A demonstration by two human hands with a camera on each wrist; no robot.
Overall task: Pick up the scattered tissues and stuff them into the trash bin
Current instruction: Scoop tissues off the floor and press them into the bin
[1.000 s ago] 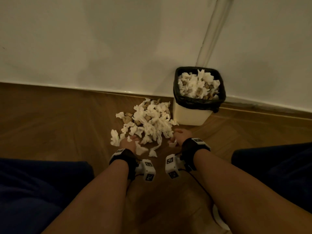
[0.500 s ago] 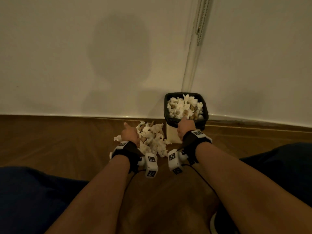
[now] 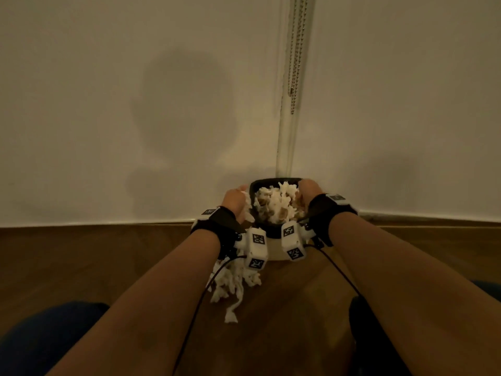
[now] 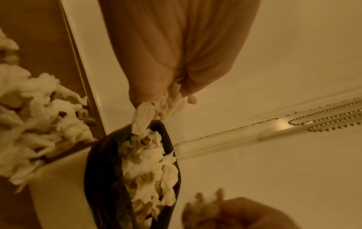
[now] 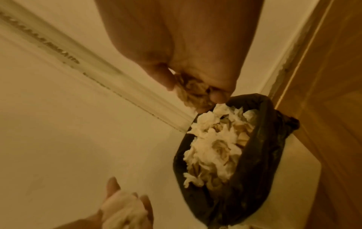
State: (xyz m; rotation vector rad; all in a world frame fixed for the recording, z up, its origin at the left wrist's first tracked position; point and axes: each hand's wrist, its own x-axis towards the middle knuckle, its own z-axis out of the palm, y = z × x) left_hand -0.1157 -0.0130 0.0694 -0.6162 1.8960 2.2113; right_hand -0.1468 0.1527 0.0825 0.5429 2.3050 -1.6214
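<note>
A small white trash bin (image 3: 273,252) with a black liner (image 3: 254,185) stands by the wall, heaped with crumpled tissues (image 3: 276,204). My left hand (image 3: 235,203) is raised at the bin's left rim and grips a white tissue wad (image 4: 145,114), which hangs over the liner (image 4: 101,162). My right hand (image 3: 309,192) is at the bin's right rim, fingers curled round a brownish tissue wad (image 5: 192,93) just above the heap (image 5: 213,147). A pile of scattered tissues (image 3: 233,283) lies on the floor, left of the bin and under my left wrist.
The white wall (image 3: 135,104) with a baseboard (image 3: 108,222) runs behind the bin. A bead chain (image 3: 294,50) hangs beside a vertical strip above it. Wooden floor (image 3: 81,267) spreads left and right. My dark-clothed knees (image 3: 40,340) frame the bottom corners.
Both hands have risen from the floor pile to the bin's rim, each carrying a wad of tissue. The head view has tilted up towards the wall.
</note>
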